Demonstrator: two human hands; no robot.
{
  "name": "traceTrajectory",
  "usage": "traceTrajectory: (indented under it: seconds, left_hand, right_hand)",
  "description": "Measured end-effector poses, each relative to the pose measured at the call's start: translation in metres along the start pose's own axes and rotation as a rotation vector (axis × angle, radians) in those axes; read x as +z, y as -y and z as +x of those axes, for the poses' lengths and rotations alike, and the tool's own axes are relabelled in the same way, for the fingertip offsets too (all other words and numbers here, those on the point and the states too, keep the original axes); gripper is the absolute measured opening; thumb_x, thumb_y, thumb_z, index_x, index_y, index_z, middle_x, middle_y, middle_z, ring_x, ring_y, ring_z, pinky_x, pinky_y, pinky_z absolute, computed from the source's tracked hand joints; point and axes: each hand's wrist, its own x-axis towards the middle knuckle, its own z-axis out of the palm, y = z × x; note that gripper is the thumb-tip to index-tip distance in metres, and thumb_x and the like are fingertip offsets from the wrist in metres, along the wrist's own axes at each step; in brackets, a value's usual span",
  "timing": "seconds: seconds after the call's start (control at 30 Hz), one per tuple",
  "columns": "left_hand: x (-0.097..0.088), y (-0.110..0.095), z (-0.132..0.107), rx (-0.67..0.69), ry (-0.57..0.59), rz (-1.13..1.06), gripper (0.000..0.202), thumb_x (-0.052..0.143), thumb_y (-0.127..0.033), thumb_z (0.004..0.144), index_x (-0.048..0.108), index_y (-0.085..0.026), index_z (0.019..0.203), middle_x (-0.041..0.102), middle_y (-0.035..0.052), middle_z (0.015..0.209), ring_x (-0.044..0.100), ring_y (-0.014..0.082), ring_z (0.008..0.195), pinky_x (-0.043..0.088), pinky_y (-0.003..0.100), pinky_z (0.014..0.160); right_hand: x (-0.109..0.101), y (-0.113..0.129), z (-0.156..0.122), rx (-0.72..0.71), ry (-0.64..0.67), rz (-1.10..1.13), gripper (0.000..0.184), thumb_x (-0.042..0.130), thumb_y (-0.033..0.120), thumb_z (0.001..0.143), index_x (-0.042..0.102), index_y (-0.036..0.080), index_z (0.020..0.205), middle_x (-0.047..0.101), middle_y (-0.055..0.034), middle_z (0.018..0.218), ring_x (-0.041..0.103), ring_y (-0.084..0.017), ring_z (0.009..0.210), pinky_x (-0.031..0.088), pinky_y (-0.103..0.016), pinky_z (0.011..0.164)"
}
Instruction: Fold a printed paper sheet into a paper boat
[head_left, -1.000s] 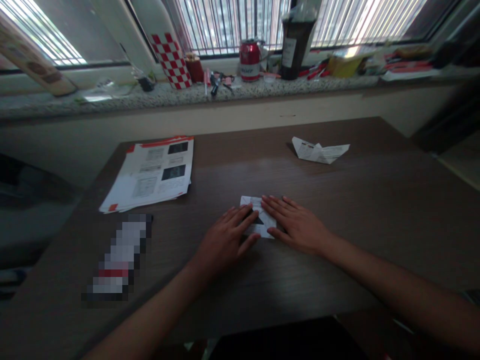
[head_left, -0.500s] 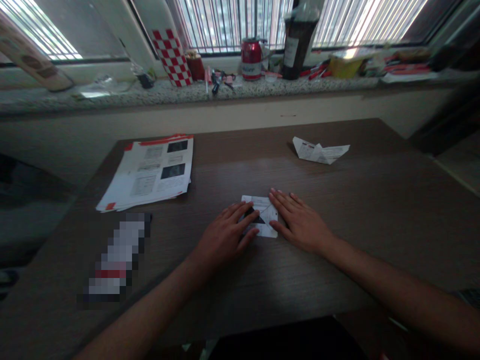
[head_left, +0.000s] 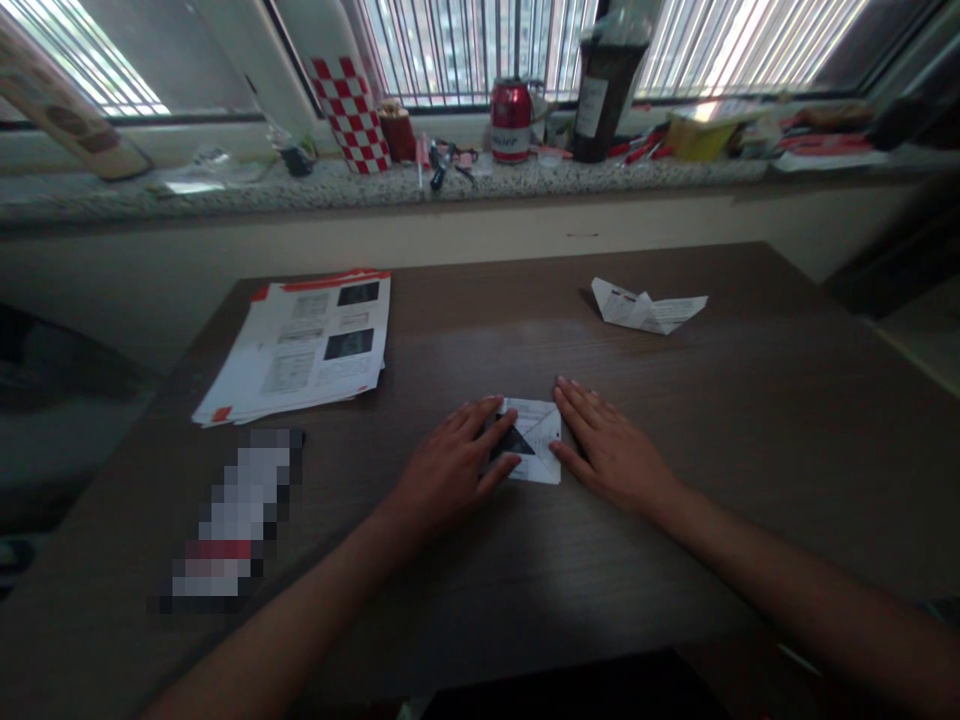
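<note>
A small square of folded printed paper (head_left: 541, 440), with creases and a dark printed patch, lies flat on the brown table (head_left: 465, 590). Fingers of my left hand (head_left: 454, 450) rest spread over its left side and hide that edge. My right hand (head_left: 607, 440) lies flat at the paper's right edge, fingers stretched out, thumb touching or close to the edge. Neither hand is closed around anything. Farther back on the right sits a folded paper boat (head_left: 646, 310), made of similar printed paper.
At the back left lies a stack of printed sheets (head_left: 300, 350). A blurred-out oblong object (head_left: 236, 515) is in front of it. The granite windowsill (head_left: 360, 192) holds a red can (head_left: 511, 122), a dark-filled plastic cup (head_left: 604, 95) and a checkered red-and-white container (head_left: 351, 115).
My right hand has slid slightly right, off the paper's surface to its edge. The left hand stays spread on the paper's left side. The whole view has shifted a little.
</note>
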Motion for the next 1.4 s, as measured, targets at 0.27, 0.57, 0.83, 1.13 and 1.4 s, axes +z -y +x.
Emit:
traceTrajectory:
  seconds: [0.27, 0.57, 0.83, 1.13, 1.4]
  left_hand:
    - [0.005, 0.005, -0.003, 0.015, 0.046, -0.022, 0.057, 0.037, -0.051, 0.112, 0.038, -0.026, 0.163, 0.027, 0.0066, 0.173, 0.027, 0.0275, 0.159, 0.025, 0.052, 0.130]
    - [0.013, 0.006, -0.008, 0.033, 0.017, 0.017, 0.056, 0.038, -0.042, 0.113, 0.029, -0.028, 0.167, 0.017, 0.0065, 0.176, 0.019, 0.0279, 0.161, 0.024, 0.051, 0.130]
    - [0.011, 0.008, -0.006, 0.031, 0.003, 0.029, 0.053, 0.037, -0.035, 0.114, 0.031, -0.028, 0.166, 0.024, 0.0072, 0.174, 0.025, 0.0255, 0.160, 0.026, 0.051, 0.129]
    - [0.017, 0.011, -0.007, 0.021, -0.034, 0.077, 0.058, 0.042, -0.035, 0.112, 0.026, -0.028, 0.167, 0.031, 0.0063, 0.172, 0.026, 0.0265, 0.160, 0.022, 0.056, 0.129]
    - [0.003, 0.021, -0.007, 0.046, 0.041, 0.027, 0.055, 0.030, -0.033, 0.115, 0.021, -0.028, 0.168, 0.032, 0.0018, 0.172, 0.026, 0.0211, 0.160, 0.012, 0.052, 0.132]
  right_hand:
    - [0.000, -0.002, 0.000, -0.001, 0.002, -0.007, 0.074, 0.039, 0.052, 0.109, 0.009, 0.022, 0.170, 0.025, -0.0103, 0.173, 0.029, -0.029, 0.158, 0.032, -0.053, 0.128]
    - [-0.007, 0.001, 0.002, -0.125, 0.032, 0.023, 0.078, 0.043, 0.049, 0.109, 0.001, 0.026, 0.170, 0.022, -0.0074, 0.174, 0.025, -0.027, 0.160, 0.029, -0.053, 0.129]
    - [-0.007, 0.000, 0.001, -0.191, 0.082, 0.038, 0.075, 0.046, 0.051, 0.108, 0.014, 0.024, 0.170, 0.023, -0.0093, 0.174, 0.026, -0.027, 0.159, 0.029, -0.052, 0.129]
    - [-0.006, 0.002, 0.001, -0.179, 0.064, 0.042, 0.074, 0.048, 0.051, 0.107, 0.017, 0.024, 0.170, 0.025, -0.0086, 0.173, 0.027, -0.027, 0.159, 0.028, -0.052, 0.129]
    - [-0.006, 0.000, 0.002, -0.179, 0.072, 0.040, 0.074, 0.046, 0.050, 0.108, 0.014, 0.025, 0.170, 0.024, -0.0068, 0.173, 0.026, -0.026, 0.159, 0.028, -0.052, 0.130]
